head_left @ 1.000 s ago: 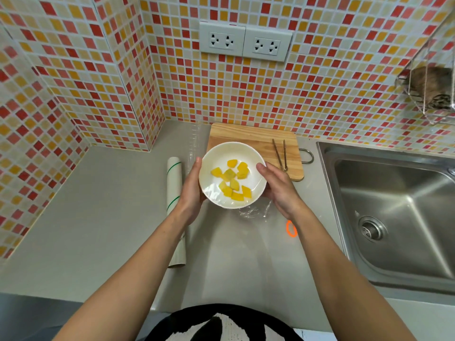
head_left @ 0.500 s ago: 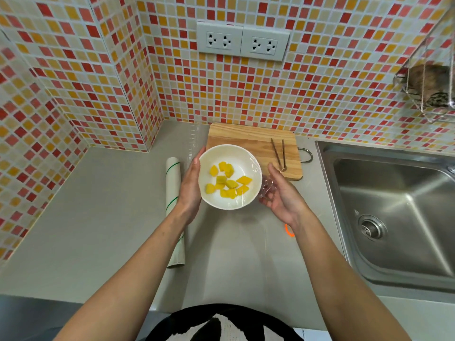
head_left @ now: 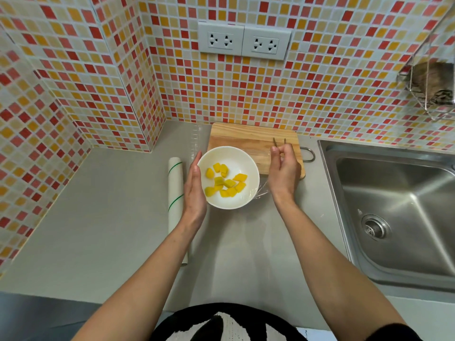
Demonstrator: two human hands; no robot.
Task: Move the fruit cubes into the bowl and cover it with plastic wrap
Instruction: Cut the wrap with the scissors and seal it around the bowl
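The left hand (head_left: pixel 194 193) lies flat-fingered against the left wall of the white bowl (head_left: pixel 248 166), fingers straight and pressed to its side, steadying rather than clutching it. The right hand (head_left: pixel 284 172) is raised just right of the bowl, over the near corner of the wooden cutting board (head_left: pixel 246 139); its fingers are loosely curled, thumb and forefinger close together, and whether they pinch the clear plastic wrap (head_left: pixel 262 190) is hard to make out. The film shows only as a faint crinkled sheen at the bowl's right rim and beneath that wrist. The yellow fruit cubes (head_left: pixel 225 182) lie inside the bowl, which sits on the grey tabletop (head_left: pixel 110 217) and overlaps the board's front edge. Metal tongs (head_left: pixel 279 142) on the board are mostly hidden behind the right fingers. The wrap roll (head_left: pixel 175 183) lies left of the left hand, partly covered by the forearm. The sink (head_left: pixel 394 205) is cut off at the right.
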